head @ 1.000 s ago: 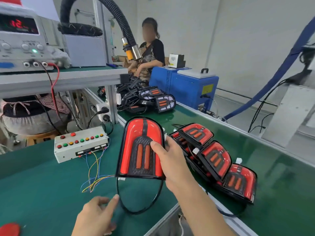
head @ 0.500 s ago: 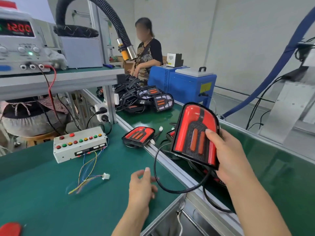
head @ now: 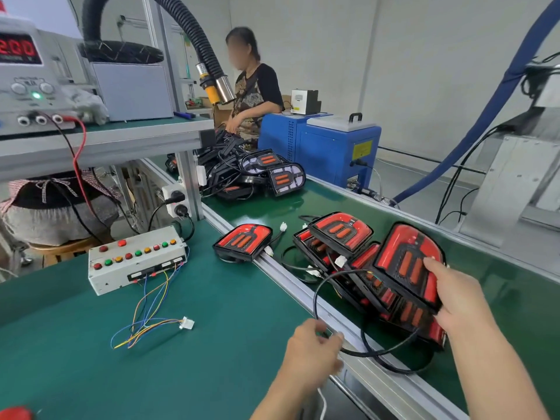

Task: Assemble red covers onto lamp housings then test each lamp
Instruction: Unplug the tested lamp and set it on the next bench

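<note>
The red lamp [head: 409, 265] sits tilted over the row of finished lamps [head: 339, 237] on the conveyor belt [head: 500, 298], looks like it's headed for that pile. The right hand [head: 457, 301] grips its lower edge, thumb across the red face, forearm reaching out over the belt. The left hand [head: 312, 350] pinches the lamp's black cable [head: 381, 351] just by the aluminium rail [head: 288, 277], probably so it doesn't snag. The tester's connector [head: 186, 323] lies unplugged on the green bench [head: 91, 359].

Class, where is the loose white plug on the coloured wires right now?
The small white plastic plug lies unconnected on the green bench mat, left of centre, below the grey button box.
</note>
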A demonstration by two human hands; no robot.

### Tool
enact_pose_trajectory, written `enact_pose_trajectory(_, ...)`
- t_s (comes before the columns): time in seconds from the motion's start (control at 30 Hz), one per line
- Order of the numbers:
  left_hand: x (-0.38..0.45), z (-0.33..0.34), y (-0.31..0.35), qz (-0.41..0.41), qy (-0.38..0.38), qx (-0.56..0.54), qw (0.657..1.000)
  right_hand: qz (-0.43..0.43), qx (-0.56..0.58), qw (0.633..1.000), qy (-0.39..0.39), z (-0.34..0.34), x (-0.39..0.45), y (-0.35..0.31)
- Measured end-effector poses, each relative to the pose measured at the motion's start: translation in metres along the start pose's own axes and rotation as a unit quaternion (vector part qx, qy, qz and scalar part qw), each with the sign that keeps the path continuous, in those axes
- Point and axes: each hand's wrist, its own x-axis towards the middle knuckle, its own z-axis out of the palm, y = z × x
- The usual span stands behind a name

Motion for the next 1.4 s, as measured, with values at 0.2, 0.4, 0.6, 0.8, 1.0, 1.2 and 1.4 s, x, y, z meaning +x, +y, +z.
enact_pose_trajectory(0.2,0.0,0.026,-0.002,0.004,0.124,0.026,0.992,-0.024,-0.118,0.99,0.075,0.002,0.023,0.021)
enact_pose_trajectory(0.4,0.0,0.027,0.003,0.037,0.104,0.014,0.994,-0.084,-0.344,0.93,0.099,-0.003,0.027,0.027)
enact_pose_trajectory(0.6,0.0,0.028,0.002,0.058,0.081,0.018,0.995,-0.093,-0.467,0.873,0.102,-0.008,0.028,0.03)
enact_pose_trajectory(0.8,-0.006,0.022,0.003,0.098,0.063,0.047,0.992,-0.11,-0.497,0.857,0.085,-0.015,0.028,0.03)
enact_pose_trajectory(1.0,-0.01,0.015,-0.004,0.123,0.077,0.076,0.987,-0.127,-0.487,0.859,0.09,-0.02,0.019,0.022)
enact_pose_trajectory(1.2,-0.019,-0.024,-0.01,0.143,0.171,0.055,0.973,-0.445,-0.3,0.836,0.111,0.031,-0.058,0.015)
enact_pose_trajectory(1.4,-0.041,-0.116,-0.025,0.111,0.285,0.022,0.952,-0.462,-0.216,0.822,-0.254,0.146,-0.152,0.069)
